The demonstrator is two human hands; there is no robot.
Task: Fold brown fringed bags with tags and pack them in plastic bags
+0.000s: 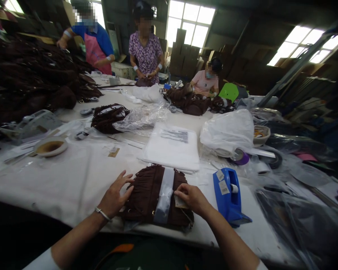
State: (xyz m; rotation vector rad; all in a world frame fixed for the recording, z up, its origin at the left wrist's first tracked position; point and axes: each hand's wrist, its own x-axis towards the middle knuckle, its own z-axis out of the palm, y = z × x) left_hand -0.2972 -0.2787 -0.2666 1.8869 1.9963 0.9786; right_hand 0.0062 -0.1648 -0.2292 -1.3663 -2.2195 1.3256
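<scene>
A dark brown fringed bag (146, 187) lies flat at the table's front edge, with a whitish translucent strip (165, 191) running across its middle. My left hand (116, 195) is open at the bag's left side, fingers spread, the fingertips at the fringe. Over the right part of the bag, my right hand (190, 197) is closed in a pinch beside the strip. A small pale packet (181, 203) shows under its fingers and seems held by them; its kind is unclear. A blue tape dispenser (228, 195) stands to the right of this hand.
Behind the bag lies a stack of white plastic bags (171, 146). A tape roll (50, 146) is at left, near a large heap of brown bags (30, 75). Crumpled white plastic (228, 129) sits at right. Several co-workers, one in a purple patterned top (145, 52), are across the table.
</scene>
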